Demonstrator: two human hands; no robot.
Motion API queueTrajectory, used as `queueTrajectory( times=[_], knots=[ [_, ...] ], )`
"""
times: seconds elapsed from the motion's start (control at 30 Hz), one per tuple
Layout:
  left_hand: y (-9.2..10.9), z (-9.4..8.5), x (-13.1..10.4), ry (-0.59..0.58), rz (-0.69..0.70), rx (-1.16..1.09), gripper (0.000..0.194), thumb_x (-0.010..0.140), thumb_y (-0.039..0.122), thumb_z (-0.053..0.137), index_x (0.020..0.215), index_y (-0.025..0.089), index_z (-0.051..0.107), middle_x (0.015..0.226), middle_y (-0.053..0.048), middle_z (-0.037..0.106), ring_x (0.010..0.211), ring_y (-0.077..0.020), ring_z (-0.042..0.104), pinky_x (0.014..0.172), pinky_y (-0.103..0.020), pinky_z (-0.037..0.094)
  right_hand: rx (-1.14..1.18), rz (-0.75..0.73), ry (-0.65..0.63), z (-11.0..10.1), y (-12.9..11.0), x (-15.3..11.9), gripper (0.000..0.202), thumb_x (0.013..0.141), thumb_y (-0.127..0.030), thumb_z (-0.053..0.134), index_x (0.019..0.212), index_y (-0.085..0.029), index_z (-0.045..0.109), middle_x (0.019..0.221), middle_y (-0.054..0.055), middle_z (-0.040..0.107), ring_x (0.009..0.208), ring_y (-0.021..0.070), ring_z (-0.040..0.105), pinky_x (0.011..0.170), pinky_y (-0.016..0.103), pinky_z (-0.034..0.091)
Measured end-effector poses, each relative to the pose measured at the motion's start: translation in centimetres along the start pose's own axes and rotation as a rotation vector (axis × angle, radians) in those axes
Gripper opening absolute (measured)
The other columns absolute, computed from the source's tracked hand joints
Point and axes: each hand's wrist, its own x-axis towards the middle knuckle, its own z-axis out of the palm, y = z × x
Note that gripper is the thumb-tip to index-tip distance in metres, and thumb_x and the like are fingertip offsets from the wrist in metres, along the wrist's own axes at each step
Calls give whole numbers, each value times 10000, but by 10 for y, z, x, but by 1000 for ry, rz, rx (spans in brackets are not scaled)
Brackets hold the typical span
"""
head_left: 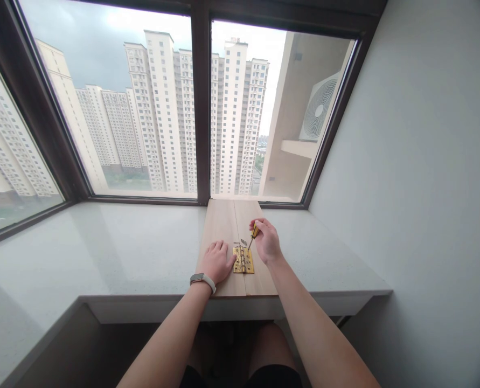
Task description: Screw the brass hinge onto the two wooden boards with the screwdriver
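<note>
Two pale wooden boards [220, 223] lie side by side on the white counter, with a brass hinge [243, 261] across their seam. My right hand [266, 241] is closed round the yellow handle of a screwdriver [255, 231], whose tip points down at the hinge's upper right corner. Whether the tip sits in a screw is too small to tell. On the left board my left hand [217, 262] lies flat, fingers spread, its thumb at the hinge's left edge. Several small dark screws [243, 242] lie just beyond the hinge.
The white counter [143, 248] extends on both sides of the boards, its front edge near my forearms. Dark window frames [201, 108] stand behind it, and a pale wall [409, 161] rises at the right. My legs are below the counter.
</note>
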Motion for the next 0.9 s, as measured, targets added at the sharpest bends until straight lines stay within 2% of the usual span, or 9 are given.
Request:
queueTrajectory(
  times=[0.13, 0.23, 0.33, 0.5, 0.73, 0.9],
  knots=[
    [0, 1, 0, -1, 2, 2, 595, 1025, 631, 410, 1386, 197, 596, 1516, -153, 534, 1417, -333, 430, 1174, -473, 333, -5, 28, 20, 4, 0, -1, 193, 768, -361, 829, 823, -238, 690, 866, 27, 699, 853, 194, 632, 859, 360, 498],
    [0, 0, 0, -3, -1, 6, 585, 1024, 625, 418, 1384, 202, 600, 1516, -153, 536, 1415, -333, 431, 1180, -477, 324, -21, 19, 31, 6, 0, -1, 246, 745, -362, 856, 820, -244, 653, 844, 15, 699, 795, 179, 618, 826, 351, 498],
    [1, 0, 0, -6, -8, 9, 585, 1023, 623, 421, 1391, 204, 596, 1523, -152, 530, 1419, -334, 427, 1183, -482, 320, -30, 4, 12, 6, 1, 0, 208, 783, -359, 808, 830, -249, 638, 804, 0, 684, 726, 161, 579, 769, 331, 485],
    [0, 1, 0, -2, 0, 6, 586, 1024, 629, 411, 1379, 202, 597, 1516, -154, 532, 1417, -333, 430, 1173, -474, 335, -18, -30, -23, 1, 3, 1, 150, 845, -364, 672, 767, -236, 672, 819, 24, 680, 731, 171, 574, 745, 334, 477],
    [-1, 2, 0, -3, 6, 4, 598, 1026, 640, 400, 1382, 200, 591, 1522, -154, 525, 1423, -332, 425, 1172, -473, 338, -15, 30, 39, 3, 1, 0, 194, 772, -363, 824, 784, -233, 681, 838, 27, 701, 812, 187, 621, 817, 349, 493],
    [-2, 3, 1, -1, 0, 7, 581, 1025, 630, 411, 1377, 206, 596, 1522, -150, 529, 1422, -331, 428, 1179, -475, 329, -16, 23, 43, 6, -1, -1, 242, 769, -365, 850, 827, -239, 652, 815, 7, 695, 732, 158, 587, 781, 332, 487]
  ],
)
